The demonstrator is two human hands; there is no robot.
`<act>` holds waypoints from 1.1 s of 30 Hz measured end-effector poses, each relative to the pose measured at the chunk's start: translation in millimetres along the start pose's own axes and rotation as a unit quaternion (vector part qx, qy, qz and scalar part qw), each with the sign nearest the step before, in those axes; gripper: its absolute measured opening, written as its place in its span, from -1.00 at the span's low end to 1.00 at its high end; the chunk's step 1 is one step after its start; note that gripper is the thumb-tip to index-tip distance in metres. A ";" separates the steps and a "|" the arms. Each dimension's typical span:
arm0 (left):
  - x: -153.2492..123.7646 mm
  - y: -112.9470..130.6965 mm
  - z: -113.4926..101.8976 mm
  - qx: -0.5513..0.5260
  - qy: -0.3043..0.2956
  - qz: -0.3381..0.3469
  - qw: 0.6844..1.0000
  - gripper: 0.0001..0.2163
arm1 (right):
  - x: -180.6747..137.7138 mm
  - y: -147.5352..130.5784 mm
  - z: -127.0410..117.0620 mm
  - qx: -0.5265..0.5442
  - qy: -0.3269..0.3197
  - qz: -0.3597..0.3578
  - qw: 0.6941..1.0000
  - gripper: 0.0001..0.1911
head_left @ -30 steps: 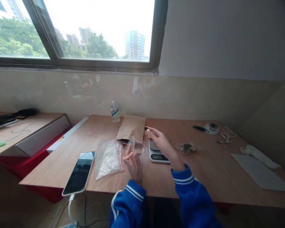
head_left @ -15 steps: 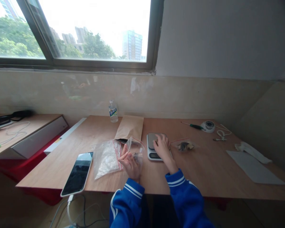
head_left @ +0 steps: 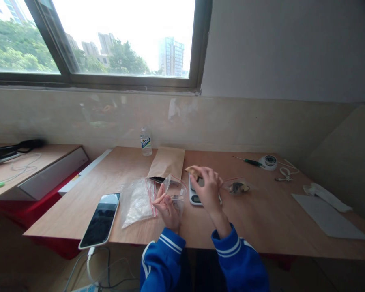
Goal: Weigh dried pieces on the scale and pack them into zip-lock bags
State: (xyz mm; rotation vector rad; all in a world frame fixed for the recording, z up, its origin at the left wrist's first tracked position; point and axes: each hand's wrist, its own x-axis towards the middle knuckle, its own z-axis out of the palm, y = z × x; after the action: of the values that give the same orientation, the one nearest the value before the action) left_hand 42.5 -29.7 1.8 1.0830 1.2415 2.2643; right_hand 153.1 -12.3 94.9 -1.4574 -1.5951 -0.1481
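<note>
My left hand [head_left: 168, 207] holds a small clear zip bag [head_left: 174, 189] upright over the wooden table [head_left: 261, 215], its mouth held apart. My right hand [head_left: 209, 187] is raised above the small kitchen scale [head_left: 194, 194], pinching a tan piece [head_left: 193, 170] between its fingertips, just right of the bag's mouth. A pile of clear zip bags with red strips [head_left: 138, 201] lies left of my left hand. A brown paper pouch [head_left: 167, 163] lies behind the bag.
A filled zip bag with dark and pale bits [head_left: 238, 187] lies right of the scale. A phone [head_left: 101, 219] on a cable sits at the front left. A water bottle [head_left: 146, 142], screwdriver [head_left: 250, 162], round white device [head_left: 269, 161] and grey sheet [head_left: 328, 218] sit farther off.
My right hand went down onto the scale, then lifted with a tan piece pinched in its fingers and moved toward the bag's mouth. My left hand kept the bag in place.
</note>
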 end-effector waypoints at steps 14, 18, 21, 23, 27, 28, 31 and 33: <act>1.4 1.7 -1.3 0.022 0.051 0.006 0.998 -0.88 | -61.5 17.5 7.1 0.265 -0.237 0.123 0.927 -0.40; -0.3 5.6 -1.9 -0.031 0.033 0.079 0.996 -0.89 | -75.6 1.6 14.3 0.395 -0.274 0.155 0.863 -0.12; -2.5 4.3 -6.1 -0.052 -0.054 0.122 0.990 -0.81 | -68.1 -7.2 14.3 0.445 -0.213 0.193 0.848 -0.20; -2.9 2.8 -9.3 -0.026 -0.087 0.128 0.988 -0.75 | -58.7 -5.9 8.7 0.440 -0.174 0.211 0.855 -0.33; 0.0 1.7 -11.8 0.051 -0.090 0.129 0.986 -0.75 | -42.9 7.0 -11.7 0.417 -0.104 0.214 0.877 -0.55; 1.2 2.1 -11.5 0.063 -0.085 0.120 0.987 -0.74 | -40.9 10.2 -16.6 0.408 -0.074 0.217 0.884 -0.57; 3.4 4.2 -9.9 0.075 -0.090 0.063 0.991 -0.65 | -39.8 17.1 -26.0 0.391 -0.087 0.180 0.898 -0.59; 2.7 5.3 -9.2 0.066 -0.139 0.003 0.988 -0.64 | -41.7 20.7 -28.1 0.383 -0.182 0.123 0.897 -0.62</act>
State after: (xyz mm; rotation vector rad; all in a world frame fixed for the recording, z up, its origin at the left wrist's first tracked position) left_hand 34.1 -36.3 4.5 1.3963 1.2850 1.9713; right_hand 179.3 -54.1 72.2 -1.0589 -1.4743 0.8587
